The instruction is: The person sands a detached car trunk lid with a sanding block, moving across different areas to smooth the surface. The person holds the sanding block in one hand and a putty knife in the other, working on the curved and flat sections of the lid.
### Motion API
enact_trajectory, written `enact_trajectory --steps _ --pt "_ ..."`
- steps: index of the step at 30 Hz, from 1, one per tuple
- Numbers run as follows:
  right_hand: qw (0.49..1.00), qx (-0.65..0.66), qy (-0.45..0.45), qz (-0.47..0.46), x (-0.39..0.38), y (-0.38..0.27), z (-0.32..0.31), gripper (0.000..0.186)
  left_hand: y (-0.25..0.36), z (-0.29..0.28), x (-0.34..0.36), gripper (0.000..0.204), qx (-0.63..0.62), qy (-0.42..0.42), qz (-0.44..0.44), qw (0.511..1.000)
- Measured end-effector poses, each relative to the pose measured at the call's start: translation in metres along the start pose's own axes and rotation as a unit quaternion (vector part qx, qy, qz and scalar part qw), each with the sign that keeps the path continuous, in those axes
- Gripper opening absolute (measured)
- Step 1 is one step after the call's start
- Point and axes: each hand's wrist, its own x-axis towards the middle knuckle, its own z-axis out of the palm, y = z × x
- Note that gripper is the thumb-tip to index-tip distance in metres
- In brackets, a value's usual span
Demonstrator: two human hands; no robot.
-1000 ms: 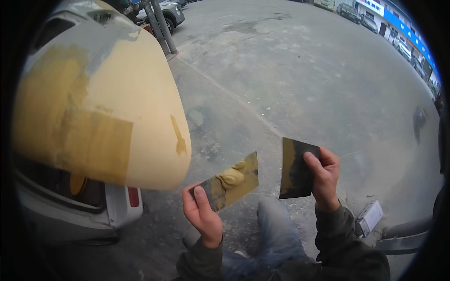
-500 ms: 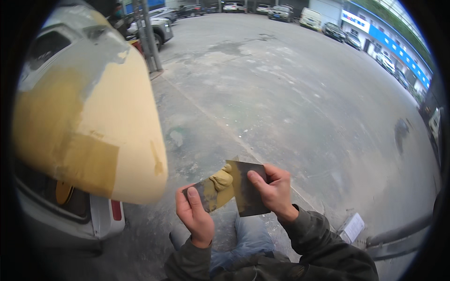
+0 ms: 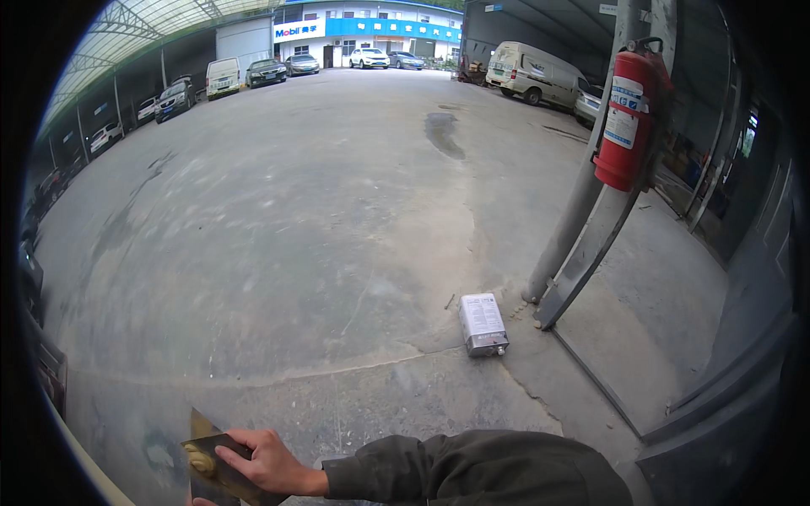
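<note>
"So, what is being gripped at the near left?"

"A thin dark plate (image 3: 240, 485) is grasped by the right hand (image 3: 274, 465), low above the concrete floor (image 3: 312, 253). It is pinched from its right side, with the thumb laid across the upper face and pointed left."

"And how is the plate's surface marked?"

"It is coloured a dull, dark brown, and its left end is loaded with a thick lump of yellowish paste (image 3: 201, 462). The lump is rounded and uneven, raised well clear of the flat face."

"Is anything seen just beyond it?"

"A pointed corner of a second plate (image 3: 199, 423) is seen there, smeared olive-yellow. Whether the two plates are touching cannot be told."

"What about the left hand (image 3: 202, 503)?"

"Only a sliver of it is shown, at the near edge below the plates. The rest is cut off, so its grip cannot be told."

"And farther out?"

"A boxy tin (image 3: 483, 325) with a white label is laid on its side, right of the hands. Farther right, a red fire extinguisher (image 3: 624, 126) is mounted by a metal post (image 3: 567, 228)."
</note>
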Motion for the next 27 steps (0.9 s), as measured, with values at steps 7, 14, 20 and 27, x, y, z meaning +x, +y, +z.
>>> enact_trajectory --steps 7,14,20,27 --pt "0.994 0.063 0.091 0.011 0.003 0.039 0.015 0.024 0.010 0.002 -0.005 0.053 0.084 -0.053 -0.012 0.995" --pt "0.982 0.081 0.155 0.065 0.021 0.036 0.016 0.024 -0.001 -0.012 -0.019 0.059 0.137 -0.099 -0.033 0.985" --pt "0.970 0.231 -0.071 0.010 0.060 -0.008 0.001 0.017 -0.006 -0.086 -0.013 0.031 0.098 -0.115 -0.008 0.988" --pt "0.835 0.174 -0.521 -0.044 0.031 -0.048 0.029 0.028 0.054 -0.118 -0.011 0.034 0.063 -0.016 -0.018 0.998"
